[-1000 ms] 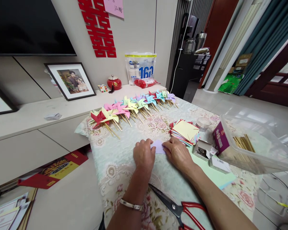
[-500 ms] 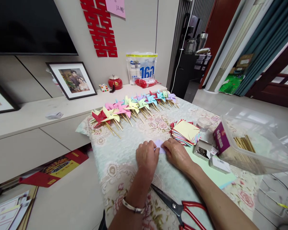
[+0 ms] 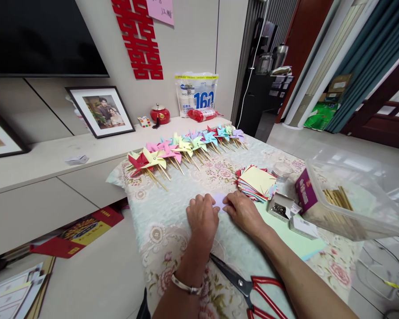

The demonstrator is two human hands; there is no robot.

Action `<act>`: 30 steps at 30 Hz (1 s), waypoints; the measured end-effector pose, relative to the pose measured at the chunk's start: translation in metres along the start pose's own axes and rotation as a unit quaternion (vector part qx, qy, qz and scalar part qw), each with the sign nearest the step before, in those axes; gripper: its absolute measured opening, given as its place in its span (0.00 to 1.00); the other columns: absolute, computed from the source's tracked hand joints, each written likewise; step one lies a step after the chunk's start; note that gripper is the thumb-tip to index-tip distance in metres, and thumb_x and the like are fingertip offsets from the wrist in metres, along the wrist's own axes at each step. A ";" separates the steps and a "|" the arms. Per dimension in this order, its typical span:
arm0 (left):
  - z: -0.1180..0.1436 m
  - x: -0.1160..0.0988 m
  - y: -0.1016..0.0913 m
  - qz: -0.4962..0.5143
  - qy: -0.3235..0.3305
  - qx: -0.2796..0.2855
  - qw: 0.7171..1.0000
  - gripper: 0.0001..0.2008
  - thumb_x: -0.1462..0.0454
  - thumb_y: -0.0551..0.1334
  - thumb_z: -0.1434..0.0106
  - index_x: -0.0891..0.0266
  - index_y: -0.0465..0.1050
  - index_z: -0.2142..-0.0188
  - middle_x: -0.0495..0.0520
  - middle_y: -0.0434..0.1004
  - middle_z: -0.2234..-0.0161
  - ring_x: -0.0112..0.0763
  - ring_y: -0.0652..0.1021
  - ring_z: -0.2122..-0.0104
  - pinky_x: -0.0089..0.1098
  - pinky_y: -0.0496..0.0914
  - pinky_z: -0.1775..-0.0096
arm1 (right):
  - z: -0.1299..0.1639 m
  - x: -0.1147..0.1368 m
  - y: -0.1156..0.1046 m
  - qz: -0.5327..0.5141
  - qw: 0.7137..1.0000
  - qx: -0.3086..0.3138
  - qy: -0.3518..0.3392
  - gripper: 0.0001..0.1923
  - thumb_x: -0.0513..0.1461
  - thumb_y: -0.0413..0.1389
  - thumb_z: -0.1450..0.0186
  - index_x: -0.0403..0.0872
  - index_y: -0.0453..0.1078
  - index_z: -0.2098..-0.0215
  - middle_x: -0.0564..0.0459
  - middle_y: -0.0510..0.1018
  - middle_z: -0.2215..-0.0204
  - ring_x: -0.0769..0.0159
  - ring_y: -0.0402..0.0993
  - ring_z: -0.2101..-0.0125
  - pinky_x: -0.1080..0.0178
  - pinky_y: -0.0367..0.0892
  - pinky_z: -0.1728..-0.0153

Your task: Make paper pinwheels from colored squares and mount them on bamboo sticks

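left hand (image 3: 202, 216) | right hand (image 3: 244, 213) | both pressing lilac paper (image 3: 219, 200) (mostly hidden)

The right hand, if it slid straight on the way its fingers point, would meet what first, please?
Probably the lilac paper under its fingertips, then the left hand; the right hand points left across the table, though depth is unclear.

lilac paper (image 3: 219, 200) mostly hidden under both hands, scissors (image 3: 249, 290) handles cut off at bottom edge
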State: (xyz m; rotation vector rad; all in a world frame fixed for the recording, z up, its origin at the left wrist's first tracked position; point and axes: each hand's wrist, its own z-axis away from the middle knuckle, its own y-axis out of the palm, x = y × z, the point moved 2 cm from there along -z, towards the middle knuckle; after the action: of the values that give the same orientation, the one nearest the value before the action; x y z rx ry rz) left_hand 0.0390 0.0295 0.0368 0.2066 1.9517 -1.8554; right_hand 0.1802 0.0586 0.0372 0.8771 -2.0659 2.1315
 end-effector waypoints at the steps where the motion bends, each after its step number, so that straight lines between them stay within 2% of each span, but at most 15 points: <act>1: 0.000 0.001 0.000 0.006 -0.003 0.001 1.000 0.06 0.63 0.64 0.35 0.56 0.75 0.58 0.57 0.77 0.55 0.47 0.74 0.51 0.41 0.63 0.54 | 0.000 -0.001 0.001 -0.006 1.000 0.000 0.002 0.05 0.34 0.60 0.34 0.46 0.75 0.58 0.47 0.77 0.61 0.60 0.73 0.57 0.63 0.62 0.57; 7: -0.002 0.006 0.001 0.032 -0.015 0.005 0.999 0.06 0.63 0.65 0.37 0.55 0.76 0.59 0.56 0.77 0.56 0.46 0.74 0.52 0.41 0.63 0.54 | 0.001 0.002 0.001 -0.007 1.000 -0.004 0.013 0.09 0.41 0.63 0.35 0.46 0.74 0.58 0.47 0.77 0.62 0.58 0.71 0.59 0.61 0.61 0.59; 10: -0.002 0.007 0.001 0.041 -0.017 0.009 0.999 0.07 0.64 0.65 0.37 0.55 0.77 0.59 0.56 0.77 0.55 0.46 0.74 0.52 0.41 0.63 0.53 | 0.000 0.000 0.002 -0.020 1.000 0.002 0.017 0.07 0.36 0.63 0.36 0.46 0.74 0.59 0.47 0.78 0.61 0.58 0.71 0.58 0.61 0.61 0.57; 13: -0.002 0.008 0.001 0.055 -0.017 0.016 0.998 0.08 0.65 0.65 0.38 0.56 0.76 0.59 0.56 0.77 0.55 0.45 0.74 0.51 0.41 0.63 0.52 | 0.000 -0.003 0.004 -0.040 0.999 0.003 0.010 0.09 0.32 0.61 0.37 0.46 0.75 0.58 0.48 0.78 0.61 0.59 0.72 0.58 0.61 0.62 0.57; 20: -0.005 0.010 -0.001 0.060 -0.024 0.000 0.998 0.17 0.64 0.67 0.41 0.60 0.74 0.51 0.60 0.75 0.51 0.48 0.72 0.49 0.40 0.63 0.50 | 0.002 -0.006 0.002 -0.022 0.998 -0.055 -0.004 0.13 0.32 0.60 0.36 0.44 0.74 0.52 0.44 0.78 0.58 0.56 0.72 0.56 0.59 0.63 0.55; 25: -0.005 0.011 -0.001 0.072 -0.013 0.014 0.997 0.18 0.65 0.67 0.42 0.62 0.75 0.51 0.61 0.76 0.52 0.48 0.72 0.50 0.40 0.64 0.49 | 0.004 -0.004 -0.001 0.008 0.999 -0.037 0.013 0.19 0.34 0.61 0.36 0.41 0.73 0.47 0.40 0.77 0.56 0.52 0.71 0.54 0.57 0.64 0.53; 30: -0.005 0.013 -0.001 0.089 -0.022 0.019 0.996 0.16 0.65 0.67 0.44 0.61 0.77 0.54 0.60 0.77 0.55 0.48 0.72 0.52 0.40 0.65 0.50 | 0.004 -0.007 0.000 -0.023 0.999 -0.040 0.017 0.26 0.34 0.62 0.38 0.40 0.69 0.41 0.40 0.78 0.54 0.51 0.72 0.54 0.56 0.65 0.52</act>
State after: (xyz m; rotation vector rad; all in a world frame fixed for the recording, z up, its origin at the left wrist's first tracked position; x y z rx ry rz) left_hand 0.0260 0.0323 0.0328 0.3383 1.8082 -1.7666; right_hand 0.1873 0.0577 0.0338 0.8630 -2.0781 2.0117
